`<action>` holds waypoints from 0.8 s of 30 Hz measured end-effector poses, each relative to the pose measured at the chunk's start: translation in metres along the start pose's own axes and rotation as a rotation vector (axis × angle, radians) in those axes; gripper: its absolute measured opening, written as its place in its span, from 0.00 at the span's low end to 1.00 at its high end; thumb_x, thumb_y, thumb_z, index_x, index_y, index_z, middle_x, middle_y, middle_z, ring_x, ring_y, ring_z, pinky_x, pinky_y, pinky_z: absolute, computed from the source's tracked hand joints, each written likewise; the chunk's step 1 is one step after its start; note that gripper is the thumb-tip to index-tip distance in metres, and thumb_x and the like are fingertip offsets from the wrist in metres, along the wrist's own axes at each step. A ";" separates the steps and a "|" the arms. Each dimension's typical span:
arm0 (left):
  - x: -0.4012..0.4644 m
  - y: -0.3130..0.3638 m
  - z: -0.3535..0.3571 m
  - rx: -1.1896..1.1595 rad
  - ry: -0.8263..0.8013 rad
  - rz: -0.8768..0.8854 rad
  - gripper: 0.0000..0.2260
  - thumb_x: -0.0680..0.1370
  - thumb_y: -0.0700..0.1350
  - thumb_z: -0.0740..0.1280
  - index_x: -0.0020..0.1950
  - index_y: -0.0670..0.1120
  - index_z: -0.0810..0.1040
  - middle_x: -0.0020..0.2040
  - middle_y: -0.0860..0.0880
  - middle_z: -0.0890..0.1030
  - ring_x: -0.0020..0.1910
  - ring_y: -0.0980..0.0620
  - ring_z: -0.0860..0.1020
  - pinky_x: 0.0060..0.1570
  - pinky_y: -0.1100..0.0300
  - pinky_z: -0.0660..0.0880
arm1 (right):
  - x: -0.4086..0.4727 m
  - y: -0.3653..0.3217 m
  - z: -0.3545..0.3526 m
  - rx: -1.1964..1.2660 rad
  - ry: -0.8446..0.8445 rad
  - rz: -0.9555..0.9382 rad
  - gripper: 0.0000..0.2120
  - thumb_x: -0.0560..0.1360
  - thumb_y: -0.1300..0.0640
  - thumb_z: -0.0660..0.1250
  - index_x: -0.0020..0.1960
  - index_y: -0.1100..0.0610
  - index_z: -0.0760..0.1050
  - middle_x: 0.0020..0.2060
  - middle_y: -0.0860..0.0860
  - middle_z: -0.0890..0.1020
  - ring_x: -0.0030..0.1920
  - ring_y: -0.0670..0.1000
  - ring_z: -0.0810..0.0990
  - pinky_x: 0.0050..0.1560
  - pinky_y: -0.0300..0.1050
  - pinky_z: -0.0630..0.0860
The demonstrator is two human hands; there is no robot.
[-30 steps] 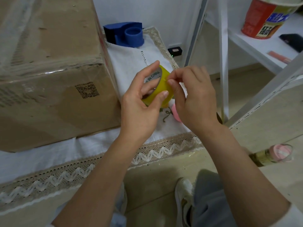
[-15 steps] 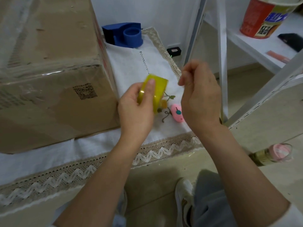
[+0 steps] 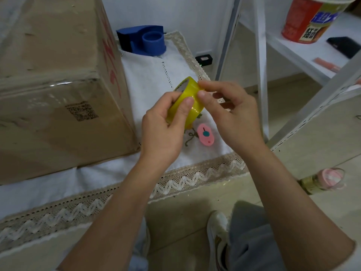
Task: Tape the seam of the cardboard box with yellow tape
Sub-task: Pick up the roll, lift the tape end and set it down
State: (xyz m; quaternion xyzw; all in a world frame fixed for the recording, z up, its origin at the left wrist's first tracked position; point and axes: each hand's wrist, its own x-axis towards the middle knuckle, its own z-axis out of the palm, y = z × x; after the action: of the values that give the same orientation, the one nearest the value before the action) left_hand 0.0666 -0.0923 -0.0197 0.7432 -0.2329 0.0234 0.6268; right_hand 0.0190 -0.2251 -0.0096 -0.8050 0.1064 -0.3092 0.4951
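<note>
Gripping tape roll (image 3: 190, 98) w/ left hand (image 3: 164, 130) (right hand (image 3: 230, 116) fingers pinching rim).

Place: a room in a home, used for packing.
Table: a white cloth (image 3: 148, 79) with lace trim covers it.
On the cloth: a big cardboard box (image 3: 58, 90), a blue tape dispenser (image 3: 144, 41) behind it, a small pink cutter (image 3: 205, 134) to its right.
Right of the table: white metal shelves (image 3: 304, 49) with an instant noodle cup (image 3: 310, 18).
Floor: beige tiles (image 3: 195, 204).
</note>
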 end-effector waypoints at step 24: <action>-0.002 -0.001 0.005 0.007 0.079 0.000 0.10 0.80 0.50 0.66 0.47 0.45 0.80 0.37 0.45 0.80 0.37 0.42 0.79 0.35 0.45 0.78 | -0.002 -0.001 0.007 0.063 -0.025 0.015 0.06 0.83 0.57 0.59 0.55 0.55 0.74 0.46 0.48 0.79 0.47 0.45 0.78 0.49 0.37 0.75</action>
State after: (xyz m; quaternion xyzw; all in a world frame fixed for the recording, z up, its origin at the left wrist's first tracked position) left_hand 0.0643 -0.0968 -0.0226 0.7439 -0.2079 0.0534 0.6329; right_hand 0.0217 -0.2189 -0.0113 -0.7920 0.0963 -0.2985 0.5237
